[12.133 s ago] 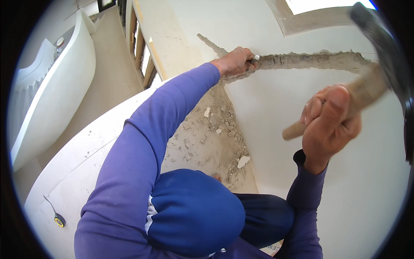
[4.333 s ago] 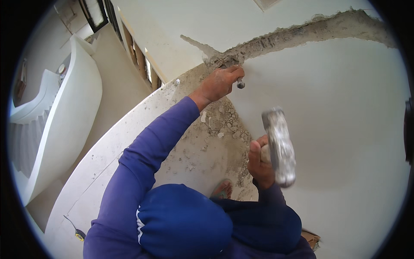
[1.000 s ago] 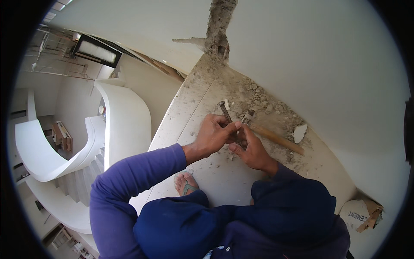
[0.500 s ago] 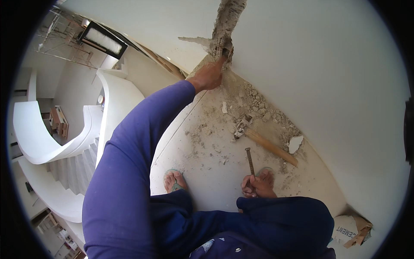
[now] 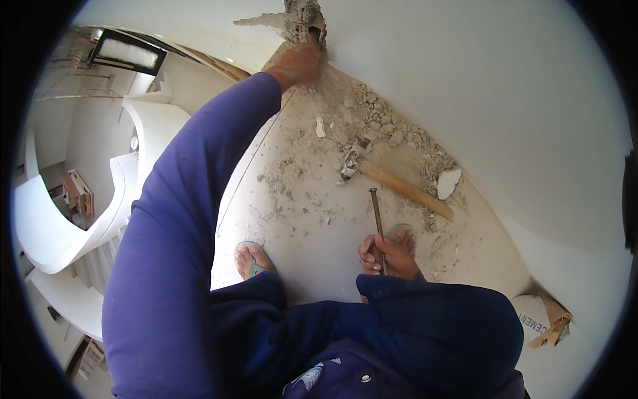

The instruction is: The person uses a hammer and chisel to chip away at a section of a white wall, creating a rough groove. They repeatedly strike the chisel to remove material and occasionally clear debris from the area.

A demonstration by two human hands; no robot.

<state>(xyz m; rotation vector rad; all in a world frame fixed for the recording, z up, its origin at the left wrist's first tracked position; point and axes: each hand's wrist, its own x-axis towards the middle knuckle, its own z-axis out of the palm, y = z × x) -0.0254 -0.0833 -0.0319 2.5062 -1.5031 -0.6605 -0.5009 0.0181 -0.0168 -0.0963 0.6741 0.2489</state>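
Observation:
At the bottom of a rough channel (image 5: 302, 18) broken into the white wall, my left hand (image 5: 298, 64) reaches into the gap. Its fingertips are hidden there, so I cannot make out whether they hold anything. My right hand (image 5: 393, 257), low by my right foot, is closed round a long rusty steel chisel (image 5: 377, 216). The chisel stands nearly upright, its flattened head at the top. Between the two hands a hammer (image 5: 402, 188) with a wooden handle lies on the dusty floor, apart from both.
Rubble (image 5: 382, 116) lines the foot of the wall, with a white flake (image 5: 448, 183) near the hammer handle. A torn paper bag (image 5: 541, 318) leans in the right corner. Off to the left, beyond the floor's edge, a curved white parapet (image 5: 156, 120) borders a drop and stairs (image 5: 100, 263).
The whole view has shifted, so the wall and floor sit higher and farther left in it. My left hand stays at the channel, and my right still grips the chisel.

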